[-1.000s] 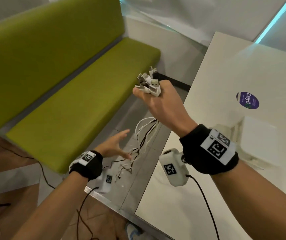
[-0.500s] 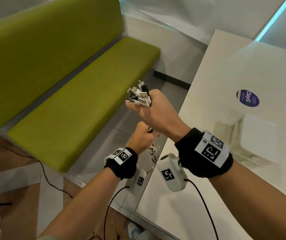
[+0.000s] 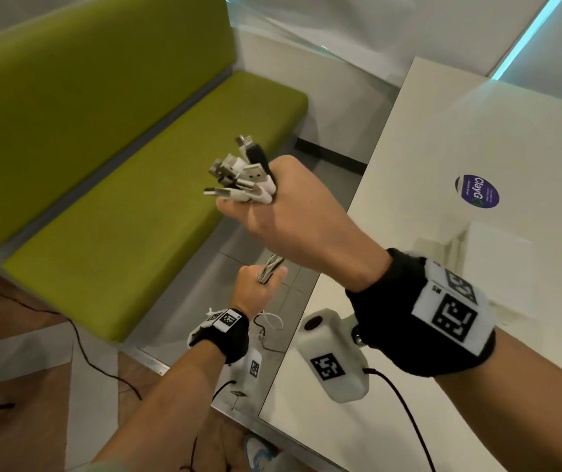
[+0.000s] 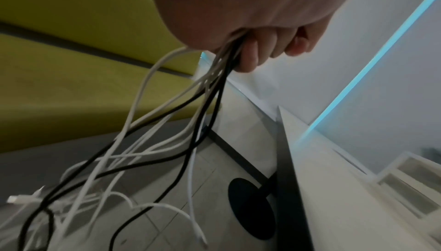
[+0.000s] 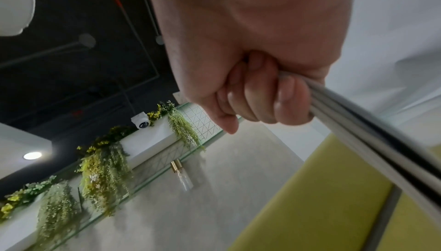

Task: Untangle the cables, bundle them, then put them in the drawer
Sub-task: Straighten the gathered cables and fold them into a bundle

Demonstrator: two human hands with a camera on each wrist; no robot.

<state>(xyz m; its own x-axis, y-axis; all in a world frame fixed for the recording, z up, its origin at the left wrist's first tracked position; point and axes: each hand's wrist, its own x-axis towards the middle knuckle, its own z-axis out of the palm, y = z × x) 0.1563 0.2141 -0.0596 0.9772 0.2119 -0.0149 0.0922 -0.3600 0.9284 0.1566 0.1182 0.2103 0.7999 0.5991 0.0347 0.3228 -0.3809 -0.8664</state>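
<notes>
My right hand (image 3: 293, 219) is raised in front of me and grips a bunch of white and black cables just below their USB plugs (image 3: 242, 175), which fan out above the fist. In the right wrist view its fingers (image 5: 257, 102) curl round the taut cables (image 5: 372, 134). Lower down, my left hand (image 3: 255, 291) grips the same cables (image 3: 271, 269) as a gathered strand. Below the left hand (image 4: 253, 34) the loose cables (image 4: 152, 136) hang toward the floor, with a white plug (image 4: 19, 198) at one end. A small translucent drawer unit (image 3: 497, 253) stands on the table.
A white table (image 3: 460, 137) with a purple sticker (image 3: 477, 191) lies to the right. A green bench (image 3: 143, 206) runs along the left. A black round table base (image 4: 253, 210) stands on the tiled floor, and thin black leads (image 3: 96, 359) trail there.
My left hand came up from below with open fingers, closed on the hanging cables and slid down them. My right hand sank a little with the plugs.
</notes>
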